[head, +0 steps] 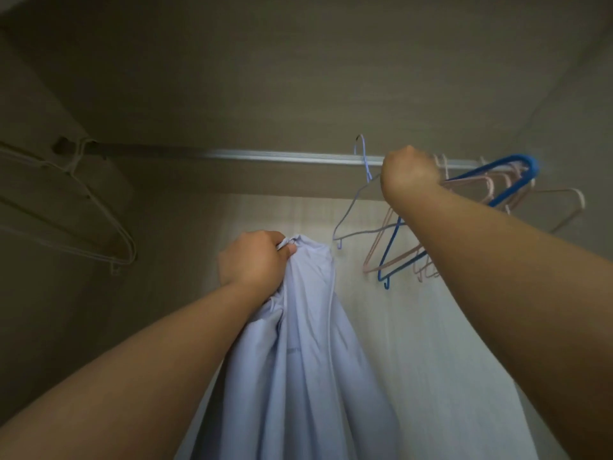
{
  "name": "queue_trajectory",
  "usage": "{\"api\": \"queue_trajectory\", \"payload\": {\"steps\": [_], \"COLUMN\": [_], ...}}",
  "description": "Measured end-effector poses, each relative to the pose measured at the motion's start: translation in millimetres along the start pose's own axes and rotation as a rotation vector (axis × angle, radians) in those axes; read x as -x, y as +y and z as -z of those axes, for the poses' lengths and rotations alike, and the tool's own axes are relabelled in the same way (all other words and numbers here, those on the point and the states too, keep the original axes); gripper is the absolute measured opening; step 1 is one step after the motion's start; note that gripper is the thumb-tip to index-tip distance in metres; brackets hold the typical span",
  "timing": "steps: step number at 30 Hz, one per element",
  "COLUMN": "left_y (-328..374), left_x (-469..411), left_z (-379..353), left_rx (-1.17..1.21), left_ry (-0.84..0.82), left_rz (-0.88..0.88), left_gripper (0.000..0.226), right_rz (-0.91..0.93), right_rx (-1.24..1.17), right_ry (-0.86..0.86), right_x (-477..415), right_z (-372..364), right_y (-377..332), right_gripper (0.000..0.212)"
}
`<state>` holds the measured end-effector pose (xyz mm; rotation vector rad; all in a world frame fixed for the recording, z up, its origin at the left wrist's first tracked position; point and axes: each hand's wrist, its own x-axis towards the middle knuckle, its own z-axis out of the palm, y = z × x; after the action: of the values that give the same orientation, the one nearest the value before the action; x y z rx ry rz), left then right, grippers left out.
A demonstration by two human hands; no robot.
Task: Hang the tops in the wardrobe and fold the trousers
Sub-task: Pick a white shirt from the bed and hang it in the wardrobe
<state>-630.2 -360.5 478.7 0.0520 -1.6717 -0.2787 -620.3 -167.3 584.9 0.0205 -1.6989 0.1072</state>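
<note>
My left hand (253, 260) grips the bunched upper edge of a pale blue top (308, 343), which hangs down below it in the middle of the view. My right hand (409, 174) is raised to the wardrobe's metal rail (265, 156), its fingers curled among the hangers there. A dark blue hanger (497, 180) juts out tilted from behind that hand, with several pink hangers (391, 254) around it. A lilac hanger (361, 197) hangs from the rail just left of my right hand.
White hangers (99, 227) hang at the rail's far left end. The wardrobe's back wall (414, 310) is behind the top, and a shelf board (298, 78) runs above the rail.
</note>
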Motion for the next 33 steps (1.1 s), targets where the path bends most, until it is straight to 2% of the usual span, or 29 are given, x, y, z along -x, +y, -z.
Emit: {"api": "queue_trajectory", "payload": {"steps": [6, 10, 13, 18, 22, 29, 33], "left_y": [-18, -33, -44, -55, -50, -41, -39], "left_x": [4, 7, 13, 31, 62, 124, 153], "left_z": [10, 20, 29, 41, 40, 49, 50], "left_rx": [-0.095, -0.153, -0.174, -0.016, 0.312, 0.615, 0.648], "left_ry": [-0.018, -0.01, 0.013, 0.002, -0.026, -0.202, -0.13], "left_rz": [-0.008, 0.01, 0.027, 0.121, 0.266, 0.434, 0.568], "left_gripper": [0.032, 0.032, 0.03, 0.026, 0.021, 0.014, 0.02], "right_rz": [-0.006, -0.021, -0.054, -0.199, -0.319, -0.519, -0.611], "right_rx": [-0.146, -0.256, -0.4, -0.805, -1.106, -1.397, -1.552], "right_ry": [-0.007, 0.047, 0.029, -0.038, -0.133, -0.317, -0.463], "right_x": [4, 11, 24, 75, 137, 224, 267], "right_z": [-16, -23, -31, -52, -67, -82, -86], "right_y": [-19, -31, -41, -57, -72, -81, -79], "right_gripper": [0.033, 0.031, 0.03, 0.03, 0.026, 0.02, 0.015]}}
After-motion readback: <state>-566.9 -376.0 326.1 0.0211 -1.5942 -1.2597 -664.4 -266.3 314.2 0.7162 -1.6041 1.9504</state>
